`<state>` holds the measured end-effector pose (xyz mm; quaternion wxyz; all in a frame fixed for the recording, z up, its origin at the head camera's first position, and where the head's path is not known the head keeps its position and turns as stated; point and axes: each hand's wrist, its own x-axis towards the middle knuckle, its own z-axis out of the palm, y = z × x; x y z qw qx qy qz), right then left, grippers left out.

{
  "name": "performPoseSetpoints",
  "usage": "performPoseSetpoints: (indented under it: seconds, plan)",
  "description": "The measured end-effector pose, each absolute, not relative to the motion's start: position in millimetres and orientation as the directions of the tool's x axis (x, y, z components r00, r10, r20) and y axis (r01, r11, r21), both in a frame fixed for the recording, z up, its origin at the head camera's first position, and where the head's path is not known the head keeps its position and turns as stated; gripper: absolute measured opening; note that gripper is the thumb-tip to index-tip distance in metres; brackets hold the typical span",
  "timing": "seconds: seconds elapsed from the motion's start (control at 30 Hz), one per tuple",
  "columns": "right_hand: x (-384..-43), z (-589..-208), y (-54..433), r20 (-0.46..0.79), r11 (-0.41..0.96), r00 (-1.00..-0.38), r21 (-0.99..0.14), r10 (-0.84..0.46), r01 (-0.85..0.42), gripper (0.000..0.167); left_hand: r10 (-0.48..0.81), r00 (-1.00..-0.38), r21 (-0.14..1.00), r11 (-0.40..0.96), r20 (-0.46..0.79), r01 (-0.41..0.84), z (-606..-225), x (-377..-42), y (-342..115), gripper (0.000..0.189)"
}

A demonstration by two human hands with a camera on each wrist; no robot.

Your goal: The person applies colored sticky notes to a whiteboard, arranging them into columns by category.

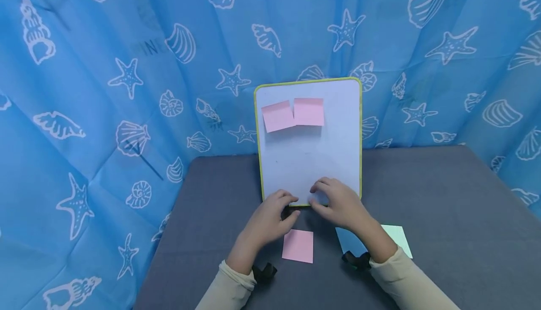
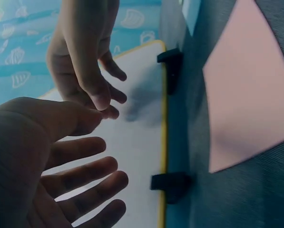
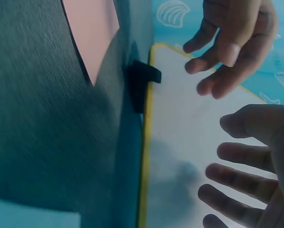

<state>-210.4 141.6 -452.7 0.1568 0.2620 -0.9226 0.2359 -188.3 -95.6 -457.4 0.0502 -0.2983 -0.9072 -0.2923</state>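
Note:
A whiteboard (image 1: 310, 159) with a yellow edge stands upright at the back of the table, with two pink sticky notes (image 1: 309, 112) side by side near its top. My left hand (image 1: 272, 218) hovers before the board's lower left edge, fingers spread and slightly bent, nothing in them. To its right, my right hand (image 1: 338, 204) is held before the lower part of the board, its fingers loosely bent and free of any object. Another pink sticky note (image 1: 297, 246) lies on the table just below the left hand. Both wrist views show the two hands facing each other.
Under the right forearm a blue sticky note (image 1: 351, 242) lies partly covered, with a pale green one (image 1: 397, 238) beside it. Black clips (image 2: 171, 187) support the board's bottom edge on the grey table (image 1: 211, 197). A blue seashell-print curtain (image 1: 228, 42) hangs behind.

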Motion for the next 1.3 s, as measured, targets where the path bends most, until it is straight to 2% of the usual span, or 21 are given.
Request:
performPoseSetpoints:
  seconds: [0.33, 0.67, 0.87, 1.13, 1.3]
  plan:
    - [-198.6, -462.3, 130.0, 0.243, 0.74, -0.838, -0.394, -0.488, -0.545, 0.02, 0.517, -0.843, 0.454, 0.723, 0.146, 0.521, -467.6, -179.1, -98.8, 0.033]
    - [-191.9, -467.7, 128.9, 0.108, 0.742, -0.843, -0.425, -0.527, -0.518, 0.02, 0.571, -0.821, 0.446, 0.728, 0.026, 0.52, -473.1, -182.5, -91.6, 0.034]
    - [-187.6, -470.9, 128.5, 0.062, 0.742, -0.826, -0.406, -0.56, -0.533, 0.016, 0.551, -0.83, 0.43, 0.772, -0.088, 0.468, -475.7, -180.1, -91.2, 0.03]
    - [-182.9, -470.7, 124.9, -0.061, 0.737, -0.802, -0.443, -0.594, -0.511, 0.017, 0.542, -0.831, 0.382, 0.799, -0.125, 0.464, -472.7, -173.6, -91.0, 0.029]
    - [-181.5, -469.8, 123.4, -0.081, 0.716, -0.781, -0.465, -0.62, -0.52, 0.016, 0.548, -0.824, 0.358, 0.806, -0.147, 0.472, -467.6, -170.3, -91.5, 0.034]
